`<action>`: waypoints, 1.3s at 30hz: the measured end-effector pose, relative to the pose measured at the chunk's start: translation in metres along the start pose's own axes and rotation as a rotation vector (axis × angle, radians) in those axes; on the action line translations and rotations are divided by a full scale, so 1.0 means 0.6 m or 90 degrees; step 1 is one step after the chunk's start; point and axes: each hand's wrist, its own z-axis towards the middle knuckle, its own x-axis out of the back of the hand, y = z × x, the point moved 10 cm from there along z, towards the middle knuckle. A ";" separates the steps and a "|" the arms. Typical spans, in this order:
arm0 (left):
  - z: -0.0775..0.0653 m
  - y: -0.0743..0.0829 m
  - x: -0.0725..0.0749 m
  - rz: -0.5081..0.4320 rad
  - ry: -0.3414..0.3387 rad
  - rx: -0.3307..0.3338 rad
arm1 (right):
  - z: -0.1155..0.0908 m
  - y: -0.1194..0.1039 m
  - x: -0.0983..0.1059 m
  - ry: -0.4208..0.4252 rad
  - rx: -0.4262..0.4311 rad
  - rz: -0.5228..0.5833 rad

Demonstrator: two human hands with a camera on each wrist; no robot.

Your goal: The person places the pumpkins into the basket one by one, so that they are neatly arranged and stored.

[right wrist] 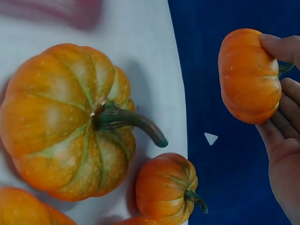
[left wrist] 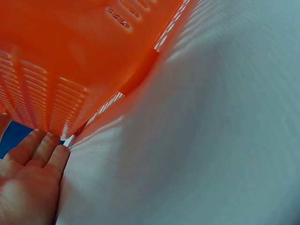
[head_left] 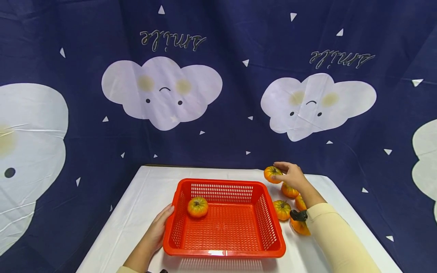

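Note:
A red plastic basket point(head_left: 222, 253) with slotted walls stands on the white-covered table, one small orange pumpkin point(head_left: 197, 207) in its far left part. My left hand point(head_left: 160, 223) holds the basket's left rim; in the left wrist view its fingertips meet the slotted wall from outside. Beyond the basket's far right corner, my right hand point(head_left: 290, 175) grips another pumpkin point(head_left: 272, 174) between thumb and fingers. The right wrist view shows this held pumpkin point(right wrist: 248, 77) raised in front of the blue cloth, its green stem toward the palm.
Several more pumpkins lie right of the basket, including a yellowish one point(head_left: 282, 210) close to its wall and another point(head_left: 290, 190) below my right hand. A dark blue curtain point(head_left: 235, 148) with clouds hangs behind the table point(head_left: 131, 212).

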 end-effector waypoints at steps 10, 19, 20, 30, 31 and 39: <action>-0.003 0.001 -0.001 0.007 -0.001 -0.004 | 0.005 -0.022 -0.004 -0.004 0.002 0.031; -0.004 0.001 -0.003 0.002 -0.001 -0.005 | 0.017 -0.073 -0.010 -0.017 0.040 0.043; -0.004 0.001 -0.003 0.003 0.000 -0.005 | 0.019 -0.081 -0.011 -0.020 0.046 0.045; 0.004 0.008 -0.007 0.005 -0.019 -0.019 | 0.034 -0.154 -0.054 -0.061 0.118 0.079; 0.004 0.006 -0.008 0.003 -0.022 -0.016 | 0.034 -0.158 -0.062 -0.067 0.122 0.086; -0.005 0.006 -0.007 0.017 -0.033 -0.020 | 0.034 -0.199 -0.127 -0.120 0.156 0.127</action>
